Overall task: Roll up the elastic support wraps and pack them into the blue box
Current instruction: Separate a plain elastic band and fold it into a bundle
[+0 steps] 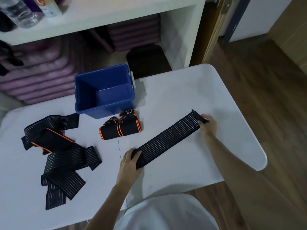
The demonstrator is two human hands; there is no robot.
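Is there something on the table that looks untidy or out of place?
Only the loose wraps at the left lie in a tangled, overlapping heap. Two rolled wraps sit beside the blue box, not inside it. Both hands hold a stretched wrap flat.

White table (pixel 191 100) with blue box (pixel 93 107), rolled wraps (pixel 119 130), loose wraps (pixel 63 156).

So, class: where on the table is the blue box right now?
In the head view the blue box stands open at the white table's far edge, left of centre. Two rolled wraps lie just in front; the shelf unit is behind.
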